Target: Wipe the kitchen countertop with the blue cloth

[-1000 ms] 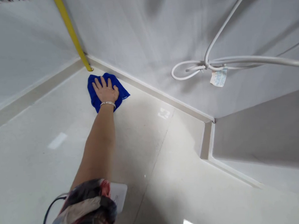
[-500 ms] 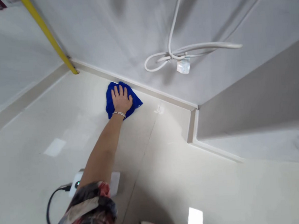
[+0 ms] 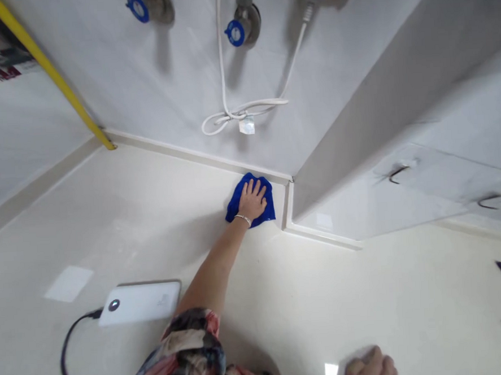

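My left hand (image 3: 252, 201) lies flat with fingers spread on a blue cloth (image 3: 233, 207), pressing it onto the pale countertop (image 3: 214, 156). The cloth sits against the low back ledge, near the inner corner by the jutting wall. A thin bracelet (image 3: 244, 218) circles that wrist. At the bottom edge, my right hand (image 3: 369, 368) rests on the counter with its fingers curled in. Its palm is hidden, so I cannot see whether anything is inside.
A white power bank (image 3: 141, 303) with a black cable (image 3: 67, 348) lies beside my left forearm. On the back wall hang a bundled white cord (image 3: 233, 116) and blue-handled valves (image 3: 236, 33). A yellow pipe (image 3: 52, 69) runs into the left corner. Hooks (image 3: 398, 174) stick out at right.
My left hand has slid the blue cloth rightward along the back ledge toward the inner corner. The view has shifted, bringing in the valves, the hooks and my right hand.
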Demonstrator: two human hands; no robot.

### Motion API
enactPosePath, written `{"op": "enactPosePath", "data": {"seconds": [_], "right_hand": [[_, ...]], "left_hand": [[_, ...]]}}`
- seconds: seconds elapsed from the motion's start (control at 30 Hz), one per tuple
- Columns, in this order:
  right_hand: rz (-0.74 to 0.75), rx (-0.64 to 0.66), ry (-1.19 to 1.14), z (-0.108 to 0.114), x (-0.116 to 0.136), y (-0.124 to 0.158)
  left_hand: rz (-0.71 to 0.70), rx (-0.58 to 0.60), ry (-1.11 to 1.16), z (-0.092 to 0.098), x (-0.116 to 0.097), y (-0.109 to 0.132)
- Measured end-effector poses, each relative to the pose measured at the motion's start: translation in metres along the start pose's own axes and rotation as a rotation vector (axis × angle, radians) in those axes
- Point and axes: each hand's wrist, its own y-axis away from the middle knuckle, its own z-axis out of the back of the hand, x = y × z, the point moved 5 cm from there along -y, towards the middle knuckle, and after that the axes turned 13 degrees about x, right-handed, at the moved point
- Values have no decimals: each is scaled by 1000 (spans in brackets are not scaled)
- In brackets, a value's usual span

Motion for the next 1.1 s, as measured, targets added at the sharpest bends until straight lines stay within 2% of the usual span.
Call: {"op": "enactPosePath", "data": {"seconds": [0.1, 0.2, 0.37, 0.5, 0.77, 0.9, 1.1], "right_hand": [[-82, -116, -15, 14, 9, 1], [-83, -83, -10, 21, 16, -1], [-76, 31, -36, 20, 15, -2], [-70, 1, -57, 21, 16, 0], [20, 23, -62, 27, 28, 2], [35, 4, -50, 28, 29, 3], [66, -6, -45, 25, 28, 5]], "left_hand": [[-125, 43, -24, -13, -39, -5], [-162, 65, -42, -17, -55, -4], [-167, 87, -68, -18, -56, 18], [-136, 82, -87, -21, -62, 51], [-88, 36, -66, -24, -72, 114], [-62, -3, -48, -22, -66, 143], [81, -38, -34, -9, -42, 183]]}}
